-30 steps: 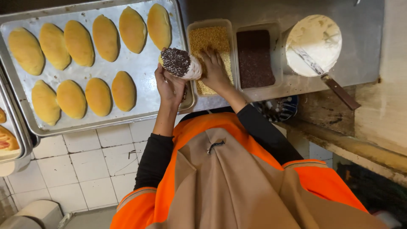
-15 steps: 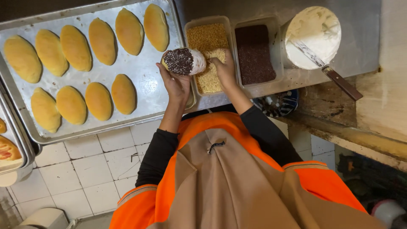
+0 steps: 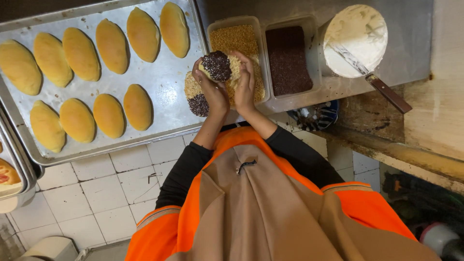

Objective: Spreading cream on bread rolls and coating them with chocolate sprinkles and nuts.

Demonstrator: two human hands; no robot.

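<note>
1. L hand [image 3: 211, 89] wraps a bun [image 3: 221, 66] from below, fingers curled round it; the bun end facing cam is coated w/ dark sprinkles, other end w/ light crumbs.
2. R hand [image 3: 245, 82] is pressed flat against the bun's crumb side, fingers straight, so both hands cup it.
3. Bun sits in the air over the near edge of the crumb tub [image 3: 235, 38], at the tray's right rim.
4. Finished bun [image 3: 195, 96], half crumbs / half dark sprinkles, lies on the baking tray [image 3: 164, 82], just under the L hand.
5. Tray also holds plain golden buns [image 3: 111, 46] in two rows; the bottom row stops short of the coated one.
6. Dark sprinkle tub [image 3: 289, 60] is touching the crumb tub on its right.
7. Round pot of white cream [image 3: 355, 38] stands right of the tubs, w/ a knife [image 3: 374, 82] laid across it, brown handle sticking out toward the counter edge.
8. Second tray [image 3: 12, 179] shows partly at far left.
</note>
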